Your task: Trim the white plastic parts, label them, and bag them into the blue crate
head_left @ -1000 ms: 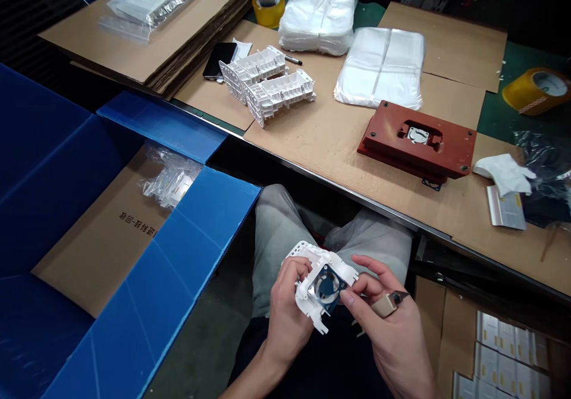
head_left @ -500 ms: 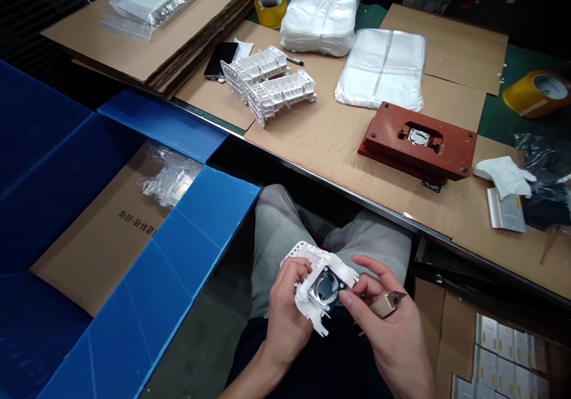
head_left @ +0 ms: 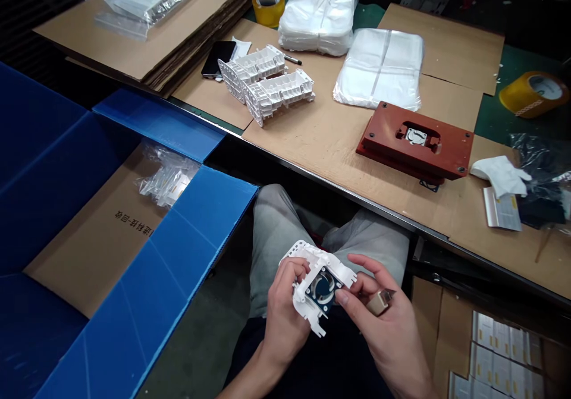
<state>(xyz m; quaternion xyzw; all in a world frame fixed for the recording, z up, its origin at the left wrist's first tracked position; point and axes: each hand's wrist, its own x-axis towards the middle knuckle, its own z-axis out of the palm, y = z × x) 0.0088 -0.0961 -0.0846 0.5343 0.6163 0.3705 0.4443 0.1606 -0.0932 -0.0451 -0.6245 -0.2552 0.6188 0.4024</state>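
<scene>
Over my lap, my left hand grips the left side of a white plastic housing. Its square opening shows a dark plate with a round, fan-like ring. My right hand is at the housing's right side, with the thumb tip pressed to the edge of the dark plate. Tucked in that hand's curled fingers is a small knife with a beige handle and a dark pointed tip, angled up to the right. The right index finger is extended over the housing; the other fingertips are partly hidden.
On the cardboard-covered bench stand white ribbed plastic frames, a red-brown fixture and bundled clear bags. Left is a blue box with bagged parts. Labelled pieces lie in a carton at lower right.
The view has shifted slightly, moving everything a little left. The housing has tilted slightly, and the plate's glare has faded so the ring shows more clearly. Both hands keep their holds.
</scene>
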